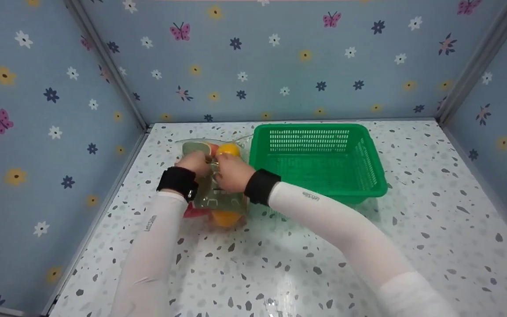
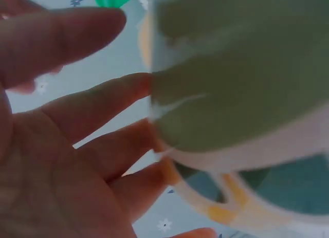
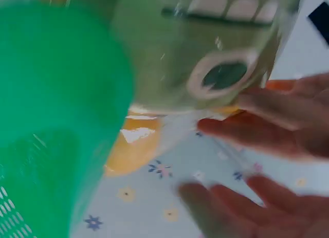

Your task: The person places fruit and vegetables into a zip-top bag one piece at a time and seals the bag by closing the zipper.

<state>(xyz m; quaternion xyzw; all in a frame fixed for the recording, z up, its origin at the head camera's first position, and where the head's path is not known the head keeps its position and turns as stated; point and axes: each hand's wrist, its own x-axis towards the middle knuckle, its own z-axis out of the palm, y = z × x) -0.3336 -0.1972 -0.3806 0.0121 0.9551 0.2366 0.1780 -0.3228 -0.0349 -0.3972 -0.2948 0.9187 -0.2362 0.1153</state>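
Note:
A clear plastic bag (image 1: 220,200) with a green cartoon print lies left of the green basket. Rounded yellow and orange shapes show at its ends; whether these are print or contents is unclear. My left hand (image 1: 196,164) is at the bag's upper part. In the left wrist view, its fingers (image 2: 110,102) extend to the bag's edge, with the thumb (image 2: 61,40) apart from it. Across from it, my right hand (image 1: 233,174) pinches the bag's edge with thumb and forefinger. The other fingers in the right wrist view are blurred and away from the bag.
The green plastic basket (image 1: 376,187) with perforated sides stands close to the bag's right. Both are on a white speckled tabletop (image 1: 275,264). Blue walls (image 1: 297,70) with a flower and butterfly pattern enclose the back and sides.

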